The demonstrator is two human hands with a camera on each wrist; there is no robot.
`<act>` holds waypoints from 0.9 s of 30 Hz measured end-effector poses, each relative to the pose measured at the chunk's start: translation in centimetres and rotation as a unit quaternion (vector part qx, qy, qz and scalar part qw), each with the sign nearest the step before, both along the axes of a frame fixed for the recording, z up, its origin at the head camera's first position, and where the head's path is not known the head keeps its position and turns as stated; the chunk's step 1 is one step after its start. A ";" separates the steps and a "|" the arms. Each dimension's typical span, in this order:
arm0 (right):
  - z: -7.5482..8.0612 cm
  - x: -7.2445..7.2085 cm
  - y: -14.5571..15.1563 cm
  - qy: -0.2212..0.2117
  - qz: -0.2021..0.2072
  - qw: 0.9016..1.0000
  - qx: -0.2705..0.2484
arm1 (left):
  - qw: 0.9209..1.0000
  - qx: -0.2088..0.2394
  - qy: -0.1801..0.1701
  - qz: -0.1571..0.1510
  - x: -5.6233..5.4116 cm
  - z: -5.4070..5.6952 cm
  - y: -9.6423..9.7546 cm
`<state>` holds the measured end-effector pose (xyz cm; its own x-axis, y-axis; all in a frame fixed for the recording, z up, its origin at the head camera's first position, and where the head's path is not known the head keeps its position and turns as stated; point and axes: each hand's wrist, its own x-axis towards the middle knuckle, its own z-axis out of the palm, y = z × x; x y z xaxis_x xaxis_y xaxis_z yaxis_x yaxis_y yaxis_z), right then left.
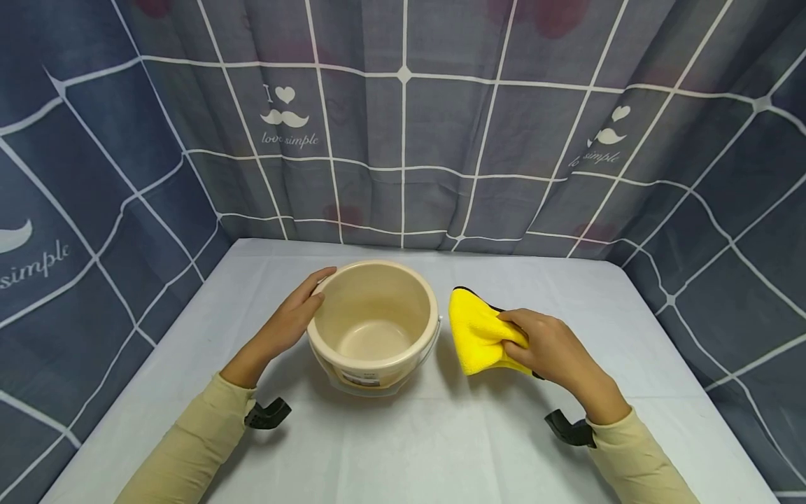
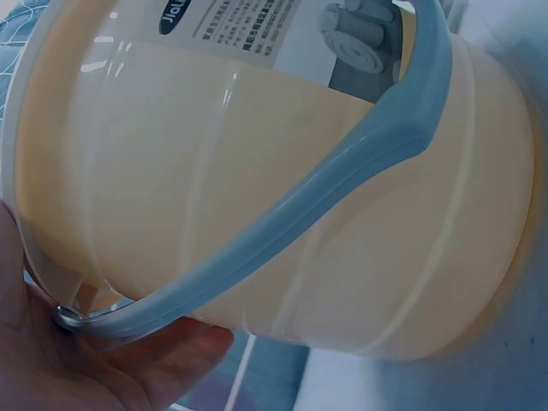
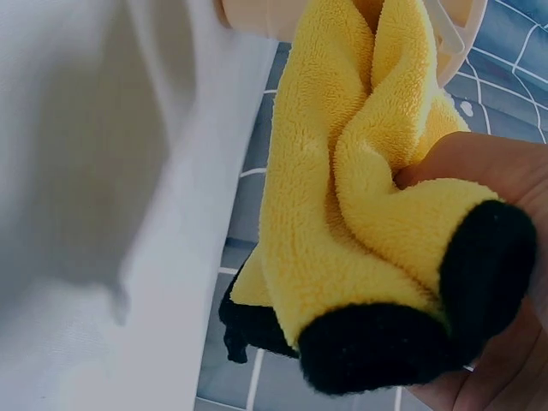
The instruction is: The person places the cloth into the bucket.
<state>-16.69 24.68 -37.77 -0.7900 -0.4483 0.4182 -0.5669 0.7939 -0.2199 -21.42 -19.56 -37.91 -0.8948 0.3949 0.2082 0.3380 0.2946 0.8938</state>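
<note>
A cream plastic bucket (image 1: 378, 308) stands upright on the table, its mouth facing up and its inside bare. My left hand (image 1: 291, 320) holds its left rim, the thumb at the lip and the fingers along the outer side. In the left wrist view the bucket's handle (image 2: 291, 205) hangs down across the labelled wall. To the right of the bucket, my right hand (image 1: 550, 346) grips a yellow cloth (image 1: 478, 334) with dark edging, bunched between thumb and fingers. The cloth (image 3: 308, 171) hangs in folds in the right wrist view, with part of the bucket behind it.
A white-covered table (image 1: 441, 448) lies under both hands. Grey checked curtains (image 1: 434, 133) enclose its back and both sides. A black wrist mount (image 1: 267, 414) sticks out at the left sleeve, and another mount (image 1: 569, 428) at the right sleeve.
</note>
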 end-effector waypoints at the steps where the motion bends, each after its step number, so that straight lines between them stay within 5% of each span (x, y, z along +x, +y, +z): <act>1: 0.0 0.0 0.0 0.001 0.000 1.000 0.000 | 1.000 -0.002 0.001 0.001 0.0 0.0 0.0; 27: 0.8 -0.2 -0.6 0.045 0.021 0.999 -0.006 | 1.000 0.004 0.001 -0.001 0.0 -0.2 0.0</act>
